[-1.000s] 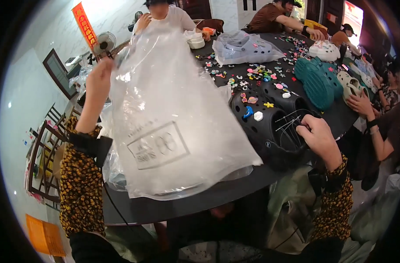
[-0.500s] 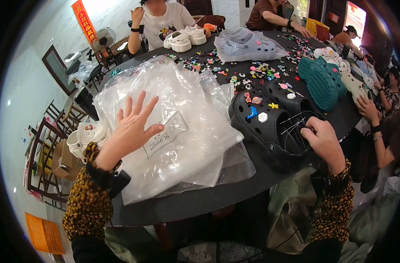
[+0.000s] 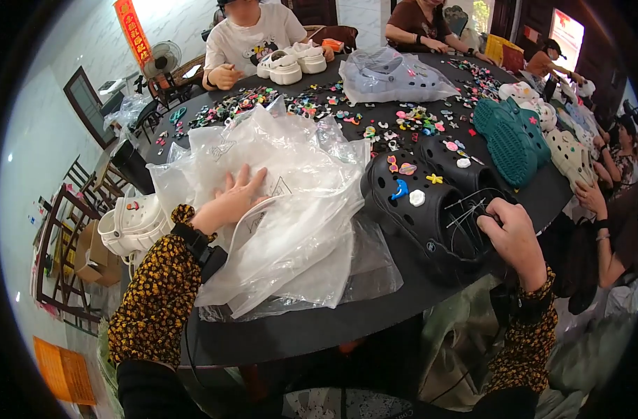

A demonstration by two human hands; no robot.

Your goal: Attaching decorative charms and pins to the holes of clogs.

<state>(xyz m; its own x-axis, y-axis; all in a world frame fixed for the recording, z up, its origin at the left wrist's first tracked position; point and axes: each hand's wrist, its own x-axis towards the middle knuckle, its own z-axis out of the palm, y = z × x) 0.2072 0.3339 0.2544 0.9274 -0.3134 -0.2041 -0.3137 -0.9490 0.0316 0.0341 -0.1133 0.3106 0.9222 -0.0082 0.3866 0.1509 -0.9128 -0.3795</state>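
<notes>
My left hand (image 3: 229, 204) lies with fingers spread on a heap of translucent white plastic bags (image 3: 301, 237), pushing into the top one, which is creased around it. To the right stands a pair of black clogs (image 3: 409, 213) with small charms on their uppers: a blue dolphin, a yellow star and a white flower among them. My right hand (image 3: 509, 234) is closed at the heel end of the nearer clog, fingers bent at its rim. Thin pale strands (image 3: 464, 213) cross inside that clog's opening, beside my fingertips. What the fingertips press on is partly hidden.
Loose coloured charms (image 3: 420, 119) are scattered over the dark round table (image 3: 319, 328). Teal clogs (image 3: 511, 143), a bagged blue pair (image 3: 396, 75) and white clogs (image 3: 291, 64) stand beyond. A white clog (image 3: 134, 227) sits left of the bags. Other people work around the table.
My left hand has come down onto the bags, and the top bag has folded up and crumpled. My right hand stays at the black clog. The person opposite has lowered a hand to the table.
</notes>
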